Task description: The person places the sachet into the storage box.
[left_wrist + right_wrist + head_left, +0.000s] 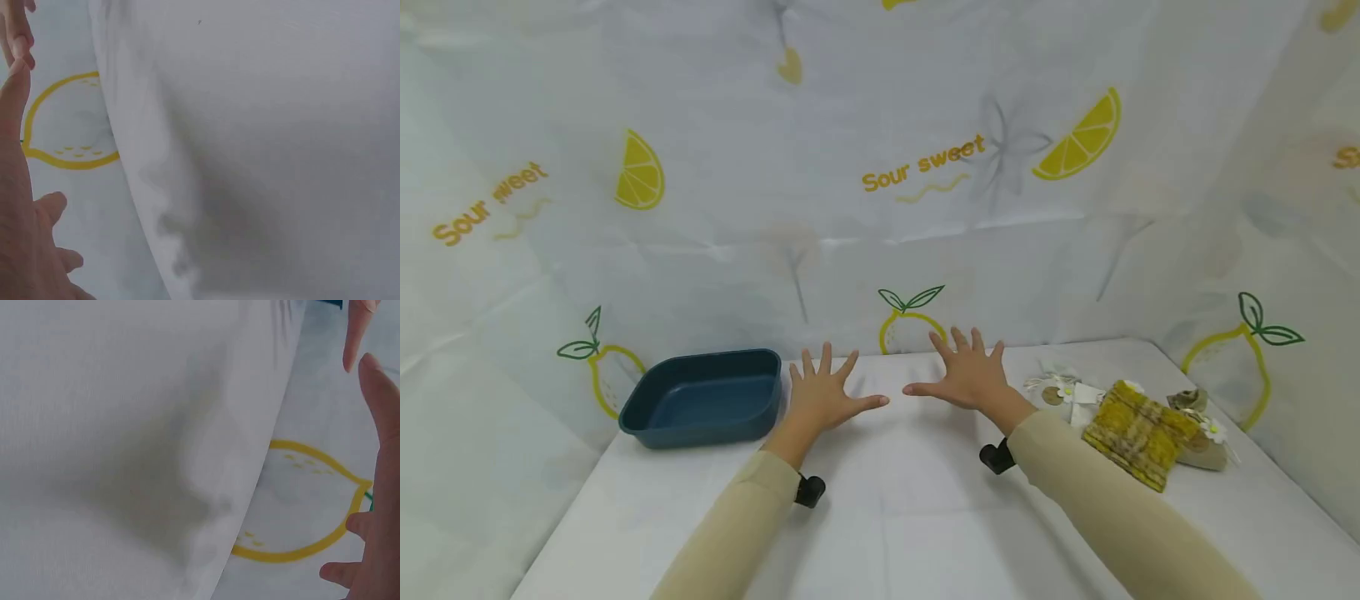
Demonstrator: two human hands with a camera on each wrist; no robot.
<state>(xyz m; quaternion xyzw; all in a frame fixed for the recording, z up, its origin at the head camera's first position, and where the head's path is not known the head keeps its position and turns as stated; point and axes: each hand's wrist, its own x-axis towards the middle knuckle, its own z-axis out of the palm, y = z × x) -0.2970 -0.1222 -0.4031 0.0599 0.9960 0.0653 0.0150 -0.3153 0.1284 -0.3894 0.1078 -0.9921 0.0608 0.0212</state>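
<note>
Both hands are held out over the white table, fingers spread and nothing in them. In the head view the left hand (822, 398) is just right of a dark blue rectangular tub (703, 437). My right hand (970, 375) is left of a pile of small cloth items, its thumb pointing toward the left thumb with a gap between. A yellow and brown plaid cloth pouch (1138, 433) lies on that pile. The left wrist view shows the left hand (25, 206) along its left edge; the right wrist view shows the right hand (381, 506) at its right edge.
Beside the plaid pouch lie a beige cloth pouch (1204, 450) and white pieces with daisy flowers and string (1067, 392). A white lemon-print sheet (820, 208) hangs behind the table (880, 517) and along both sides. Each wrist wears a black camera mount.
</note>
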